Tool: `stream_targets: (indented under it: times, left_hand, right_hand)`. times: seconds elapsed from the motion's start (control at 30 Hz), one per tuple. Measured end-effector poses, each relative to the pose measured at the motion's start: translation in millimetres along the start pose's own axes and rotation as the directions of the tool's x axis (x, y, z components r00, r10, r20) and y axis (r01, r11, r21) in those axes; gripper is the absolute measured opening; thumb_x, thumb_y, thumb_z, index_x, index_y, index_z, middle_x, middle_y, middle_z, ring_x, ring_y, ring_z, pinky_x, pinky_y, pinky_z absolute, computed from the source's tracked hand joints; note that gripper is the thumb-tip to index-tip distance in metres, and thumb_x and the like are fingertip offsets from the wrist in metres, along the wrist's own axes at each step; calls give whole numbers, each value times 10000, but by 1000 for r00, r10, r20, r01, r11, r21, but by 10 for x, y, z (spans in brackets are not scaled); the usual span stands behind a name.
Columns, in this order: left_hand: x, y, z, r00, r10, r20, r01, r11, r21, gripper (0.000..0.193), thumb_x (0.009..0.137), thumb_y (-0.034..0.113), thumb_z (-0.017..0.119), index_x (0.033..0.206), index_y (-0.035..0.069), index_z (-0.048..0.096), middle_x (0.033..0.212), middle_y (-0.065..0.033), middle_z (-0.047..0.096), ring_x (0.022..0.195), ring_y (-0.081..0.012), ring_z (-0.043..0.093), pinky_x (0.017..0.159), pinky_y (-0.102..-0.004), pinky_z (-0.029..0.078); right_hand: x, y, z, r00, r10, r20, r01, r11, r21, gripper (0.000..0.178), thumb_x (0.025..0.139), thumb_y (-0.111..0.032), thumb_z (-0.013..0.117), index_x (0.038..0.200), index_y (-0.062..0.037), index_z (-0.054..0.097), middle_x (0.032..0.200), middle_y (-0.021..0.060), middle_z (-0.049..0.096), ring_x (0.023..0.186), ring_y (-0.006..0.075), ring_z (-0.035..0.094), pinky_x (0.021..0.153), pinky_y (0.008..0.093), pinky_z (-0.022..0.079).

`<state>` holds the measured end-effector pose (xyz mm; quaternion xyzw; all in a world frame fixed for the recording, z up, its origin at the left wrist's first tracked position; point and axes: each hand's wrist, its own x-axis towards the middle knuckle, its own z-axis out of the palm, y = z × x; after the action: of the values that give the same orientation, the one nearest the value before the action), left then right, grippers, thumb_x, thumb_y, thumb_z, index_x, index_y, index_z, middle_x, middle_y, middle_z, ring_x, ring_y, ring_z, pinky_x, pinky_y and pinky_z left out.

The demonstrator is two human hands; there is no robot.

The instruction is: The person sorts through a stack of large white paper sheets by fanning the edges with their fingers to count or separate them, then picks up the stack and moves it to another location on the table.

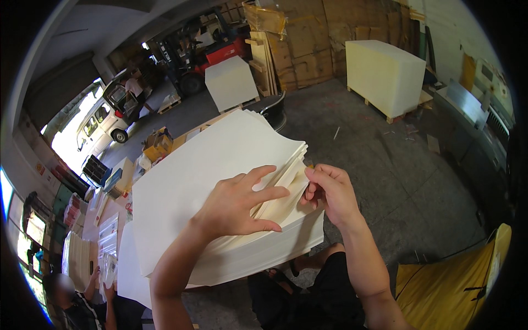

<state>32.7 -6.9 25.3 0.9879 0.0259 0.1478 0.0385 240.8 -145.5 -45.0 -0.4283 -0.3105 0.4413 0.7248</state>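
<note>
Right, left hand (236, 203) spread wide, palm down, over white sheet stack (187, 165), which sits directly before person. Over on stack's right edge, right hand (334, 195) pinches edge of bent sheets (291, 201) between thumb and curled fingers; how many caught, cannot tell. Beyond, two pale blocks (385, 77) on pallets, red forklift (226, 52) behind nearer left one.

Smooth, matt white paper sheets (203, 159) at the grip — beyond it, rough brown cardboard (302, 47); rightward, dull concrete-like floor (407, 176).
</note>
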Motion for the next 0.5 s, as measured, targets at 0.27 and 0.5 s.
stream_targets:
  times: [0.27,0.5]
  left_hand:
    - [-25,-92,40,999,26,-36,-28,998,-60,490,880,478,818,1342,340,730,1475,-94,599,1059,-298,730,847,-407,619]
    - [24,0,29,1000,-6,-12,7,999,48,452,892,192,723,1333,285,753,1529,-146,603,1112,-331,756,890,-403,631]
  right_hand:
    - [-21,52,-48,1000,-20,12,20,1000,-13,356,1070,-275,668,766,-96,616,687,18,655,631,114,676,529,246,449]
    - [-13,90,-28,993,-120,-11,114,969,-221,373,1061,-264,672,737,-87,615,685,21,660,646,119,683,530,254,456]
